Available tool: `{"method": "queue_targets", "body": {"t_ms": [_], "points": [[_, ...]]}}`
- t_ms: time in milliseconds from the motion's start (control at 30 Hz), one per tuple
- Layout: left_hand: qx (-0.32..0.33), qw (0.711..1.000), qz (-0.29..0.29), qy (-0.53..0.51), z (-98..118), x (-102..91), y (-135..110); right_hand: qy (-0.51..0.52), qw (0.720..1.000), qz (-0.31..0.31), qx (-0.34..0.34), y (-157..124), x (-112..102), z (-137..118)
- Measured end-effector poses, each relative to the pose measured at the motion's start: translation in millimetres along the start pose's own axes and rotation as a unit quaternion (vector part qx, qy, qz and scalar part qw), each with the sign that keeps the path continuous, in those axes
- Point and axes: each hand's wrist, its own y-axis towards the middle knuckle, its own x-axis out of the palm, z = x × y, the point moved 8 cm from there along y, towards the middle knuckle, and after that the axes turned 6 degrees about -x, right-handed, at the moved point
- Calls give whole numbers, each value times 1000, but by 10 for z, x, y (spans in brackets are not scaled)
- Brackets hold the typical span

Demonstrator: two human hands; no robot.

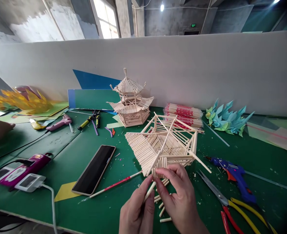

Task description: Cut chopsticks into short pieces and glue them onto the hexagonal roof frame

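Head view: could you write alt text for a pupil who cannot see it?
A left hand holding a thin wooden stick is beside a right hand at the near edge of a partly covered stick-built model. Behind it stands a tiered stick pagoda; a smartphone lies left, a blue glue gun right.

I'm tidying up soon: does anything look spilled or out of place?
Only minor untidiness: short wooden sticks lie at uneven angles near the right hand, and pinkish scraps sit beside the smartphone, like unswept debris.
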Motion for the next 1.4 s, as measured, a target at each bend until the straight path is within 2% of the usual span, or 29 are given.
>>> {"method": "queue_targets", "body": {"t_ms": [267, 500, 867, 1200, 1300, 1400], "points": [[-14, 1000, 4, -8, -2, -17, 21, 5, 1000, -2, 6, 19, 13, 20], [-42, 999, -6, -16, -26, -11, 25, -29, 998, -55, -30, 80, 40, -37], [-50, 998, -8, -29, -61, -7, 18, -37, 995, -82, -50, 110, 56, -62], [-55, 998, -9, -33, -53, 5, 23, -44, 995, -77, -45, 131, 42, -87], [-72, 997, -8, -25, 0, -40, 17, -33, 996, -77, -39, 126, 23, -81], [-104, 995, 2, 3, 46, -173, -13, -8, 998, -65, -19, 86, -69, -55]]}}
